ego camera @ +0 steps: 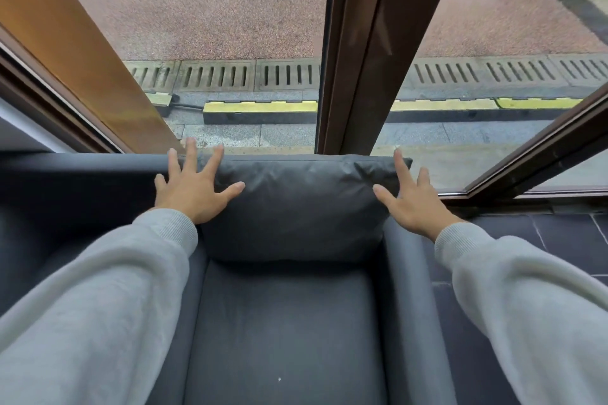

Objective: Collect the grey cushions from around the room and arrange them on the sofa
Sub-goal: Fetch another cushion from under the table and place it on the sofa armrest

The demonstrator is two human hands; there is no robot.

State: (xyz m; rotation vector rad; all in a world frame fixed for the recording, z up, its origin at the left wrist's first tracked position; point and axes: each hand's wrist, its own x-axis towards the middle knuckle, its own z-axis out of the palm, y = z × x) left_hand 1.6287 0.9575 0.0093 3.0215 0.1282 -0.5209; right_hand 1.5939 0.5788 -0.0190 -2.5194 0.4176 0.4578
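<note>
Orange-brown wood, a broad frame post (65, 52), slants across the far left, and below it the dark grey back of the sofa (82, 168) runs level towards the middle. My left sleeve (98, 299), pale grey knit, reaches in from the lower left corner. My left hand (192, 189) lies flat with the fingers spread wide, palm down on the upper left corner of the grey cushion (296, 204); the thumb points right across the cushion's face and the fingertips reach its top edge. It grips nothing, only presses.

The cushion stands upright against the sofa back, at the right end of the sofa, its lower edge meeting the seat (283, 332) beneath it. The seat is the same dark grey, smooth, with a tiny white speck near the bottom. Behind the cushion a dark brown window mullion (358, 49) rises, and through the glass I see reddish pavement, a row of slotted drain grates (217, 76) and a yellow-and-black kerb strip (260, 107).

My right hand (411, 204) is also open and spread, its thumb touching the cushion's right edge and its index finger along the upper right corner; whether the palm touches I cannot tell. Just below it is the sofa's right arm (408, 273). My right sleeve (533, 306) enters from the lower right, above dark floor tiles (513, 230).
</note>
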